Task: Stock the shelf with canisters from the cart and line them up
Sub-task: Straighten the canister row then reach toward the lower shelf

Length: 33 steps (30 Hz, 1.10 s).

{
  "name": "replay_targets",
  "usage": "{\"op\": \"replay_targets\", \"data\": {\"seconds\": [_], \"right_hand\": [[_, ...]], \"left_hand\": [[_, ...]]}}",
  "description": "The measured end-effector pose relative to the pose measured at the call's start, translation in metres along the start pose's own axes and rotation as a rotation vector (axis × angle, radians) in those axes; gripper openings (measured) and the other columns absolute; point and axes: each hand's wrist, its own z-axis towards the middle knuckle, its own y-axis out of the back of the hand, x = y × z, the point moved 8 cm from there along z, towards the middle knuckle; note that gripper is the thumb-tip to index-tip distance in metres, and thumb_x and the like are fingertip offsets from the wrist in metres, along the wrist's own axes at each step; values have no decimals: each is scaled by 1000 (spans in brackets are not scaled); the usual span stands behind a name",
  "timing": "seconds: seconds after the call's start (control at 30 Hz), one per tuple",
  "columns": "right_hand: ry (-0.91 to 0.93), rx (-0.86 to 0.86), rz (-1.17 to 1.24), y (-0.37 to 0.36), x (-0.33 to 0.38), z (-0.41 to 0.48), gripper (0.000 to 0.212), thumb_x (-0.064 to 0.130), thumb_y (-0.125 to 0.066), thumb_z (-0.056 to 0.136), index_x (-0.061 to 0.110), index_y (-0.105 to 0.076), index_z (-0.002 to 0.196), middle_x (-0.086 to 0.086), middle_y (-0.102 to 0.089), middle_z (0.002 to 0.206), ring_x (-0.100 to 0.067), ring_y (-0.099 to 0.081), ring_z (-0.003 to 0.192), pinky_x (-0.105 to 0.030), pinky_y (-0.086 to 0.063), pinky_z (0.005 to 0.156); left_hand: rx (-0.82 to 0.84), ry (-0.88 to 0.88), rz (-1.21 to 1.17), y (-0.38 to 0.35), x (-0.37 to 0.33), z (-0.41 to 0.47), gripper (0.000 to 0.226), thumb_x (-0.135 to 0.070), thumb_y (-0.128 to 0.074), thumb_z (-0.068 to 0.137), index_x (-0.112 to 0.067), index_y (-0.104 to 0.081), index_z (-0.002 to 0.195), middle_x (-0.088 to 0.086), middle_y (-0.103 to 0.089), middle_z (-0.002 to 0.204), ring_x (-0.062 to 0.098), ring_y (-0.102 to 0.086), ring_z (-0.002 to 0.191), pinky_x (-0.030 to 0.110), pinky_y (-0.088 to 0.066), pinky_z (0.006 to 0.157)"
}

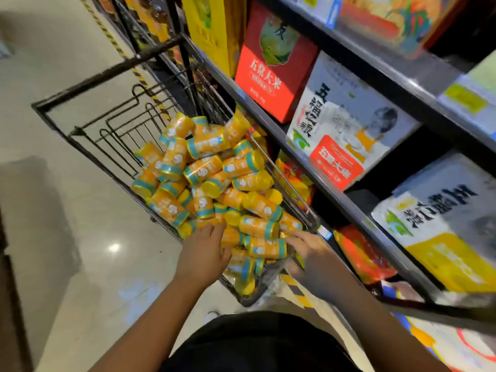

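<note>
**A:** Where are the canisters (212, 167) lying?

**B:** They are lying heaped every which way in the wire cart (107, 72). They are orange with teal bands and yellow lids, and the heap is filling the middle of the view and spilling toward seven o'clock.

**A:** And the shelf?

**B:** The shelf (319, 181) is running just beside the cart, from twelve o'clock down to four o'clock. It is carrying large boxes: a red box (271, 68) is standing at one o'clock, and a grey-white box (349, 122) is leaning next to it at three o'clock.

**A:** What is the left grip doing?

**B:** The left grip (204, 253) is reaching into the near end of the heap, at about six o'clock. Its fingers are lying stretched out on top of the canisters. It is released and clasping nothing.

**A:** And the right grip?

**B:** The right grip (308, 251) is coming in at five o'clock, over the cart's shelf-side rim. It is blurring badly. Its fingertips (291, 234) are touching the end of a crosswise canister (265, 248) that is lying between the two grips. I cannot tell whether it is clasping that canister or only touching it.

**A:** Anything else showing?

**B:** The pale glossy floor (67, 183) is reflecting a lamp at eight o'clock.
</note>
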Motion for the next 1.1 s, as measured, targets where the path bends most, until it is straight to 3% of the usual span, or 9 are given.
{"op": "replay_targets", "data": {"seconds": [0.1, 0.2, 0.27, 0.47, 0.67, 0.77, 0.9, 1.1], "right_hand": [[41, 74, 25, 0, -17, 64, 64, 51, -46, 94, 18, -47, 149, -8, -38, 156, -28, -32, 144, -47, -31, 116], [34, 253, -77, -19, -38, 132, 64, 44, -53, 99, 21, -34, 155, -9, -29, 160, -33, -27, 145, -44, -30, 117], [31, 302, -101, -33, -49, 172, 65, 39, -57, 98, 20, -33, 155, -10, -34, 156, -34, -31, 143, -43, -34, 114], [-87, 393, -67, -82, -89, 242, 77, 50, -62, 95, 14, -28, 154, -12, -39, 152, -34, -36, 140, -46, -38, 111], [-221, 361, 37, -117, -106, 257, 89, 56, -65, 92, 15, -21, 157, -13, -26, 154, -36, -29, 141, -43, -35, 112], [-248, 305, 113, -117, -115, 259, 94, 59, -78, 78, 14, -37, 151, -11, -34, 144, -36, -42, 131, -45, -43, 106], [-243, 210, 235, -101, -118, 254, 80, 53, -91, 62, 15, -61, 125, -9, -45, 124, -31, -52, 110, -41, -49, 91], [-292, 150, 319, -87, -109, 222, 77, 56, -89, 60, 29, -48, 119, 4, -54, 112, -22, -57, 98, -44, -52, 82]], "left_hand": [[-45, 74, -32, 19, -2, -9, 51, -46, -47, 85, -14, -67, 119, 6, -67, 101, 33, -65, 82, 39, -55, 60], [-47, 160, -30, 27, -7, -22, 53, -48, -46, 87, -15, -66, 124, 5, -68, 111, 32, -66, 89, 40, -56, 68], [-37, 228, -23, 28, -10, -32, 54, -48, -44, 88, -16, -66, 125, 4, -69, 112, 30, -66, 92, 39, -56, 71], [-8, 334, 5, 25, -8, -34, 55, -48, -46, 86, -15, -67, 124, 2, -69, 110, 28, -66, 91, 38, -57, 69], [29, 310, -13, 15, 8, 17, 53, -50, -46, 88, -18, -64, 126, 2, -68, 111, 28, -66, 93, 39, -57, 72], [29, 232, -7, 8, 15, 60, 55, -49, -45, 87, -17, -63, 127, 4, -67, 110, 31, -66, 92, 41, -57, 72], [49, 149, 7, 3, 20, 115, 57, -49, -43, 86, -14, -64, 126, 8, -68, 109, 34, -66, 92, 43, -58, 71], [26, 56, -58, 4, 22, 169, 58, -44, -51, 87, -10, -60, 133, 13, -65, 112, 38, -61, 101, 48, -56, 78]]}}
